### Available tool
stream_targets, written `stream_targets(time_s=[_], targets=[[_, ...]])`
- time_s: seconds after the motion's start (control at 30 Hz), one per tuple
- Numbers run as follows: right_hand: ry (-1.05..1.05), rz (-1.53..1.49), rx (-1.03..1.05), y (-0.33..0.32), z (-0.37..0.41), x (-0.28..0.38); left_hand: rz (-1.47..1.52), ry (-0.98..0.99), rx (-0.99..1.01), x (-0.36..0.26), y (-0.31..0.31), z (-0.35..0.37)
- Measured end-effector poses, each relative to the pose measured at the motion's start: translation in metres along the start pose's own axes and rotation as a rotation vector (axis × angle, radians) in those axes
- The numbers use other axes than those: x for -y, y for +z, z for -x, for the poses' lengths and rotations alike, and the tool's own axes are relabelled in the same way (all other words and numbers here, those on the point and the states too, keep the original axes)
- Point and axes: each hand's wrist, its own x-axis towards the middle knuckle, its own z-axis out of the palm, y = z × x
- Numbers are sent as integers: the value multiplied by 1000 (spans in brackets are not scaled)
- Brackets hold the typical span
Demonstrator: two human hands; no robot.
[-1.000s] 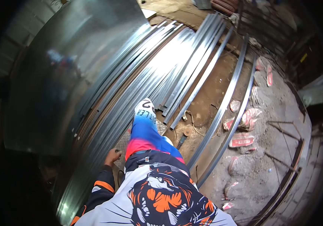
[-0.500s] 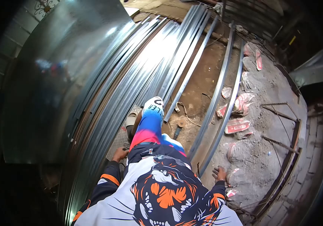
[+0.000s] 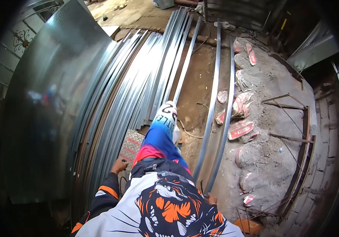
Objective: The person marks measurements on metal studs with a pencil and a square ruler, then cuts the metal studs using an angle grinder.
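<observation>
Moved since earlier: right hand (image 3: 212, 198) off the ground, now at near ends of two long channels (image 3: 215, 79); grip hidden. Left hand (image 3: 119, 165) curled at near-left strip stack (image 3: 138, 83), beside checker plate (image 3: 132, 145); hold unclear. Hazard: raw edges cutting bare palms.

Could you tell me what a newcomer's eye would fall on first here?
A stack of long shiny steel strips runs up the middle, with a big metal sheet standing at its left. The left hand sits by the stack's near edge; red-and-white sacks litter the sandy ground at right.
</observation>
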Motion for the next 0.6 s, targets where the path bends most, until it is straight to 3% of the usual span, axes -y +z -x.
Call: stream_targets(time_s=[0.13, 0.2, 0.37, 0.53, 0.6], targets=[[-75, 39, 63, 21, 12, 34, -66, -24, 47, -33, -13, -38], [-67, -23, 6, 12, -3, 34, -172, 104, 27, -38, -9, -75], [-31, -11, -35, 41, -17, 91, -191, 159, -2, -111, -3, -124], [44, 118, -31, 92, -53, 242, -413, 63, 66, -190, 2, -185], [-103, 271, 82, 120, -75, 339, -262, -36, 62, -230, 0, -205]])
